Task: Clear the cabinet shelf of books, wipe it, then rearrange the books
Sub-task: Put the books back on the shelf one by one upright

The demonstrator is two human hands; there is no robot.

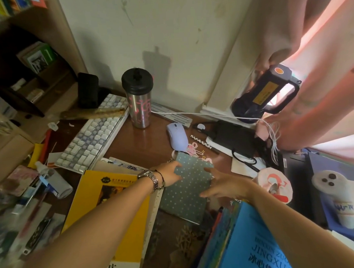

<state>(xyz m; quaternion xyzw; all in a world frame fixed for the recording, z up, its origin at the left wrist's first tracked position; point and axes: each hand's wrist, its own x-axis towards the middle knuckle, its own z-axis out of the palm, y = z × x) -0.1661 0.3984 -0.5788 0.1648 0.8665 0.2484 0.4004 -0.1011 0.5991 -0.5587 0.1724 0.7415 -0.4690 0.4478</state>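
A single head-worn wide-angle view looks forward and steeply down onto a cluttered desk (151, 135) from close above. Both forearms reach in from the near edge. It faces the far wall (157, 33), with a bookshelf (26, 59) far left and a curtain (320, 56) far right.

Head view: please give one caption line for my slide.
Both hands, left and right, hold a green dotted book over a desk crowded with books.
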